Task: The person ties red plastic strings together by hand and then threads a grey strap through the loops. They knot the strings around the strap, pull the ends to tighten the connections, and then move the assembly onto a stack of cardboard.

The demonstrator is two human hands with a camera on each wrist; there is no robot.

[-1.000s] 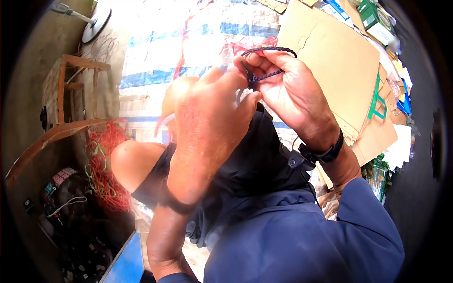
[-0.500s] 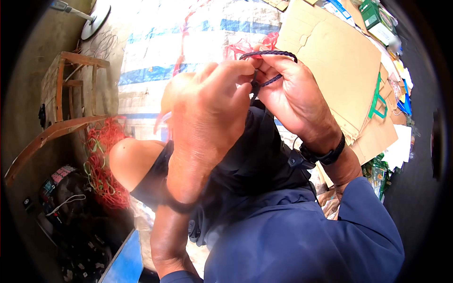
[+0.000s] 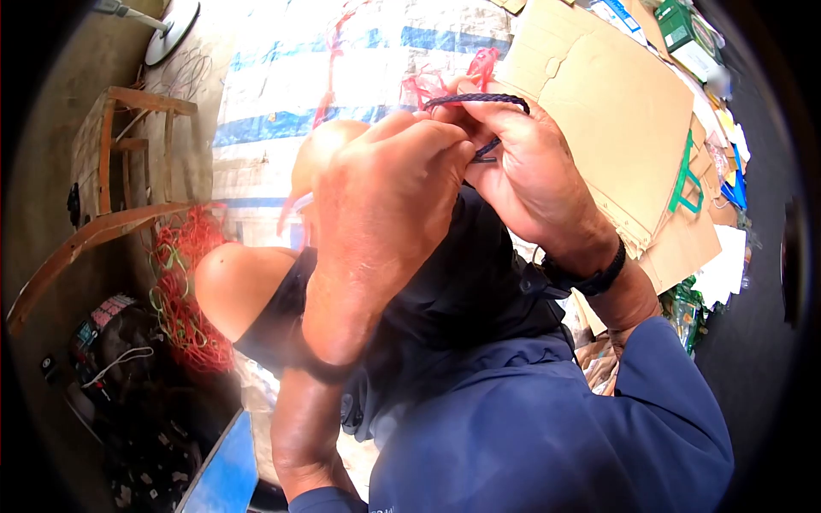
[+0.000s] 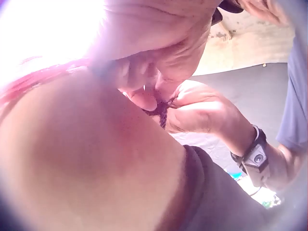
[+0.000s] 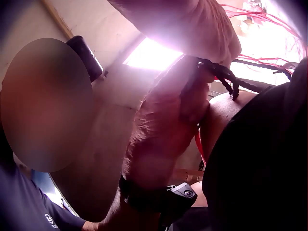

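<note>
A dark braided cord point(image 3: 479, 99) forms a loop between the two hands in the head view. My left hand point(image 3: 376, 205), back toward the head camera, pinches the cord with curled fingertips close to the right fingers. My right hand point(image 3: 543, 175) is palm-up, the loop lying across its thumb side while its fingers and thumb grip the cord. In the left wrist view, part of the cord point(image 4: 163, 115) shows where both hands' fingers meet. Crossing strands of cord point(image 5: 231, 81) and a short end hang by the fingers in the right wrist view. The left fingertips partly hide where the strands join.
Beneath the hands are the person's bent knees and dark shorts. A striped tarp point(image 3: 274, 128) covers the floor ahead, with pink plastic strips point(image 3: 423, 85) on it. Flattened cardboard point(image 3: 611, 111) lies right. A wooden frame point(image 3: 128, 158) and tangled red strings point(image 3: 192, 299) are left.
My left hand has shifted slightly right, closer to the right hand. The strands' joining point, visible between the hands earlier, is now mostly covered by its fingertips. The loop stays around the right thumb.
</note>
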